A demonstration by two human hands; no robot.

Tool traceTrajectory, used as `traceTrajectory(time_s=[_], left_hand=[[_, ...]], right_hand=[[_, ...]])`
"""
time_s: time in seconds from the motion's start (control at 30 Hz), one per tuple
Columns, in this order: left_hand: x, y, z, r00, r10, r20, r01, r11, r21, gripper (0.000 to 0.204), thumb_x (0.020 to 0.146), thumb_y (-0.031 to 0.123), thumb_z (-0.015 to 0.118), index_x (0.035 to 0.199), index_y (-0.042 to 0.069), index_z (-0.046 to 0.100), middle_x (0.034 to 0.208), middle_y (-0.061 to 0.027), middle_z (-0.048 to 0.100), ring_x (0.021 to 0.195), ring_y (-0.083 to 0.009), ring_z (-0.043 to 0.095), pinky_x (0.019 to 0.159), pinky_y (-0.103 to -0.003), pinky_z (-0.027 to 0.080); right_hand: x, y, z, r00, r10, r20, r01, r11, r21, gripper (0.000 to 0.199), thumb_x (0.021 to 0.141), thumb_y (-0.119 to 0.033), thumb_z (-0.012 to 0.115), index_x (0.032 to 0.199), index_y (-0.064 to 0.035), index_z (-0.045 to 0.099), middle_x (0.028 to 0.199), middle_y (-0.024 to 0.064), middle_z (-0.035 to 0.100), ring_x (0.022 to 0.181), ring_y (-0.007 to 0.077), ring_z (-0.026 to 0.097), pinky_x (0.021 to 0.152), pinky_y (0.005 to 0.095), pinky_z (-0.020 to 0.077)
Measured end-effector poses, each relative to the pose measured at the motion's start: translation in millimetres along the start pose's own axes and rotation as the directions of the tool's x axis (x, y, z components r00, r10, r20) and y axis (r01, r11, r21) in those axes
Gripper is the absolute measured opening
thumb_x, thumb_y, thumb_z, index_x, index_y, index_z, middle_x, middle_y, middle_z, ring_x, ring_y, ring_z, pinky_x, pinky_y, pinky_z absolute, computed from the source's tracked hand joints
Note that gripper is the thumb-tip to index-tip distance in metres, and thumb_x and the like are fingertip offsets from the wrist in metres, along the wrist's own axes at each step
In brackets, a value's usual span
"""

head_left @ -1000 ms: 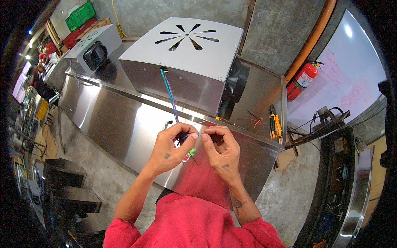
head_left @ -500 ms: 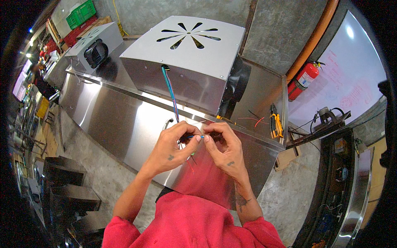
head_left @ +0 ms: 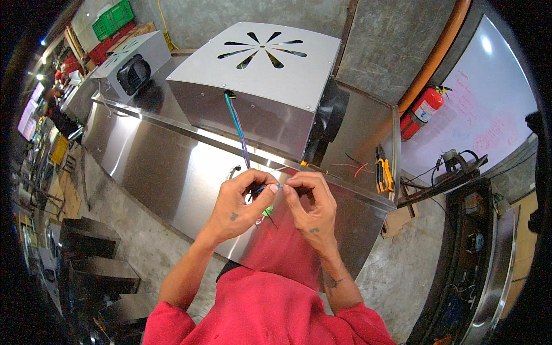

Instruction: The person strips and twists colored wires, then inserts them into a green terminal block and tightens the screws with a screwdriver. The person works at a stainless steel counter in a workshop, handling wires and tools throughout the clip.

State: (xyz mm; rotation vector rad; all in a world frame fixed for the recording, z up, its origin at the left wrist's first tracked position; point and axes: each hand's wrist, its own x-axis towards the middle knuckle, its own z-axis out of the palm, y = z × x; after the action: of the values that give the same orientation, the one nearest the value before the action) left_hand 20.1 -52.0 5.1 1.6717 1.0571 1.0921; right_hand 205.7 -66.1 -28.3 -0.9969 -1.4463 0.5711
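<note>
A bundle of coloured wires (head_left: 237, 123) comes out of a hole in the front of a metal box (head_left: 198, 109) with a petal-shaped vent on top. It runs down to my left hand (head_left: 236, 201), which is closed in a pinch on a blue wire (head_left: 280, 186). My right hand (head_left: 315, 210) pinches the tip of that same wire, thumb against forefinger. Below the left hand hang loose wire ends and a small green piece (head_left: 267, 211); its kind is too small to tell. The fingers partly hide the wires.
Pliers with orange-yellow handles (head_left: 384, 172) lie at the right of the steel bench (head_left: 155, 155), beside red wire scraps (head_left: 360, 169). A thin yellow-handled tool (head_left: 310, 167) rests below the box. A second vented box (head_left: 129, 66) stands at the far left. A fire extinguisher (head_left: 422, 112) is beyond the bench's right end.
My right hand has turned slightly and lifted its fingers a little at the wire tip. The green piece below the left hand shows more now. The box and tools have not moved.
</note>
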Motion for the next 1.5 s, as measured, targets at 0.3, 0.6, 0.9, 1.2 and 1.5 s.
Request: traceTrajectory(time_s=[0.3,0.6,0.9,1.2,1.5], left_hand=[[-2,-1,4,0.997,-0.060,-0.045,0.058,0.997,-0.048,0.017,0.102,0.012,0.073,0.108,-0.003,0.071,0.090,-0.0009,0.069,0.083,-0.0060,0.060,0.074,-0.025,0.050],[-1,0,5,0.995,-0.052,-0.082,0.049,0.998,-0.032,0.017,0.102,0.012,0.073,0.108,-0.003,0.071,0.088,0.0000,0.068,0.080,-0.0058,0.059,0.072,-0.025,0.050],[-6,-2,-43,0.994,-0.107,0.032,0.104,0.991,0.089,0.021,0.103,0.018,0.073,0.107,-0.002,0.071,0.091,-0.0008,0.069,0.083,-0.0073,0.061,0.075,-0.026,0.051],[-13,-19,-45,0.999,0.032,0.040,-0.045,0.921,0.386,0.014,0.100,0.011,0.072,0.107,-0.001,0.070,0.092,-0.0091,0.069,0.073,-0.0155,0.063,0.067,-0.032,0.052],[-15,-32,-45,0.985,0.125,0.117,-0.168,0.831,0.530,0.014,0.097,0.005,0.070,0.109,0.000,0.065,0.098,-0.0148,0.068,0.080,-0.0298,0.069,0.074,-0.041,0.056]], right_hand=[[-13,7,15,0.980,0.170,-0.104,-0.143,0.963,0.227,0.015,0.098,-0.008,0.078,0.109,-0.0024,0.070,0.106,0.0080,0.071,0.090,0.0137,0.066,0.080,0.0289,0.0537],[-12,5,15,0.987,0.155,-0.051,-0.143,0.973,0.183,0.018,0.102,-0.011,0.073,0.117,-0.0010,0.071,0.108,0.0088,0.072,0.094,0.0139,0.068,0.085,0.0287,0.0546],[-40,58,0,0.898,0.147,0.415,0.015,0.932,-0.362,0.032,0.101,-0.012,0.071,0.130,-0.0004,0.062,0.116,0.0221,0.063,0.107,0.0376,0.066,0.094,0.0438,0.0544],[-105,120,70,0.936,0.252,0.246,-0.021,0.738,-0.674,0.043,0.096,-0.029,0.075,0.122,0.0035,0.063,0.118,0.0241,0.061,0.112,0.0413,0.061,0.094,0.0510,0.0540],[-118,118,87,0.949,0.194,0.249,0.016,0.759,-0.651,0.034,0.096,-0.021,0.073,0.119,0.0010,0.063,0.124,0.0236,0.058,0.114,0.0413,0.058,0.095,0.0521,0.0508]])
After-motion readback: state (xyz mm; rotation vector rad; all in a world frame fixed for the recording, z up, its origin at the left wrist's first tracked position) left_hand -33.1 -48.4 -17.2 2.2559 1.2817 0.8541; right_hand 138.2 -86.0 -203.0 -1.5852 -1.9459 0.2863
